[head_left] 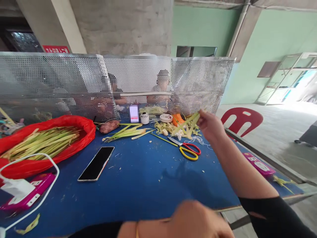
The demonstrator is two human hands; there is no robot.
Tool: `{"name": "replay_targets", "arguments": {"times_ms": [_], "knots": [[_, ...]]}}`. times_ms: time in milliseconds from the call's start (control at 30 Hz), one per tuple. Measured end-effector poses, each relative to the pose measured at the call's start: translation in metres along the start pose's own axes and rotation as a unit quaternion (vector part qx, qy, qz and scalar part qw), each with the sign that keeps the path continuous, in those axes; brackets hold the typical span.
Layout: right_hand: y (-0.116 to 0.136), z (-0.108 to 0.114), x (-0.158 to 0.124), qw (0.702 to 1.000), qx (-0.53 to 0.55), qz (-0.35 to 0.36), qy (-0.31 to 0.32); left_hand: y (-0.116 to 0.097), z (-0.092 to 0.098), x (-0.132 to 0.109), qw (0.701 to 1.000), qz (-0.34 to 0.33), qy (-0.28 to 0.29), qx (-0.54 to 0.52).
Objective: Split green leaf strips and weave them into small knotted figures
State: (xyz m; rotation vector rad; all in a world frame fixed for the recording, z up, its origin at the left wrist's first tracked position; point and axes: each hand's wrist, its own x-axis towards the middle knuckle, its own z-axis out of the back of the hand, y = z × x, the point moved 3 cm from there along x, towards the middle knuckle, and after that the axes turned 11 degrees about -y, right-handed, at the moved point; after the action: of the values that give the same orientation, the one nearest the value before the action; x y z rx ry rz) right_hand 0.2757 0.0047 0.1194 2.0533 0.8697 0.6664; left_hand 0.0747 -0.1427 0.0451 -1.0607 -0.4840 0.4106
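My right hand (pixel 210 125) reaches over the far right of the blue table, its fingers pinched on pale green leaf strips (pixel 189 121) that hang down to the left. Below them lies a heap of trimmed plant scraps (pixel 160 126). Scissors (pixel 187 148) with one red and one yellow handle lie just in front, blades apart. My left hand (pixel 198 219) is low and close to the camera, blurred, with its fingers hidden. A small bunch of green stalks (pixel 126 133) rests left of the scraps.
A red bag (pixel 85 127) of long stalks stands at left, near a pink power strip (pixel 39 193) with a white cable. A black phone (pixel 97 163) lies flat. Behind rises a perforated metal screen (pixel 138 74) with people beyond. A red chair (pixel 241 120) stands at right.
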Motion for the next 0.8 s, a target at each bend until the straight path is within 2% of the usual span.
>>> {"name": "replay_targets", "arguments": {"times_ms": [33, 100, 167, 200, 233, 300, 367, 467, 600, 700, 800], "knots": [[-0.012, -0.001, -0.013, 0.999, -0.022, -0.025, 0.021, -0.004, 0.023, 0.013, 0.999, -0.005, -0.034, 0.011], [-0.034, -0.005, -0.039, 0.991, -0.068, -0.082, 0.076, -0.006, 0.077, 0.038, 0.976, -0.019, -0.208, 0.063], [-0.050, -0.012, -0.058, 0.981, -0.091, -0.121, 0.120, 0.002, 0.125, 0.057, 0.915, 0.000, -0.400, 0.054], [-0.057, -0.015, -0.064, 0.978, -0.095, -0.130, 0.133, 0.010, 0.141, 0.064, 0.894, 0.009, -0.446, 0.042], [-0.062, -0.019, -0.067, 0.976, -0.097, -0.133, 0.142, 0.019, 0.151, 0.071, 0.895, 0.025, -0.445, 0.013], [-0.072, -0.025, -0.066, 0.976, -0.097, -0.127, 0.146, 0.040, 0.154, 0.081, 0.932, 0.077, -0.338, -0.108], [-0.080, -0.028, -0.063, 0.978, -0.096, -0.118, 0.140, 0.055, 0.151, 0.083, 0.936, 0.110, -0.272, -0.195], [-0.091, -0.025, -0.060, 0.979, -0.099, -0.119, 0.129, 0.069, 0.146, 0.082, 0.925, 0.154, -0.229, -0.260], [-0.101, -0.015, -0.065, 0.970, -0.077, -0.177, 0.148, 0.082, 0.140, 0.087, 0.905, 0.220, -0.168, -0.324], [-0.102, -0.010, -0.068, 0.964, -0.060, -0.204, 0.158, 0.086, 0.135, 0.092, 0.886, 0.245, -0.117, -0.376], [-0.104, -0.007, -0.067, 0.963, -0.065, -0.206, 0.158, 0.085, 0.133, 0.094, 0.871, 0.246, -0.101, -0.413]]}}
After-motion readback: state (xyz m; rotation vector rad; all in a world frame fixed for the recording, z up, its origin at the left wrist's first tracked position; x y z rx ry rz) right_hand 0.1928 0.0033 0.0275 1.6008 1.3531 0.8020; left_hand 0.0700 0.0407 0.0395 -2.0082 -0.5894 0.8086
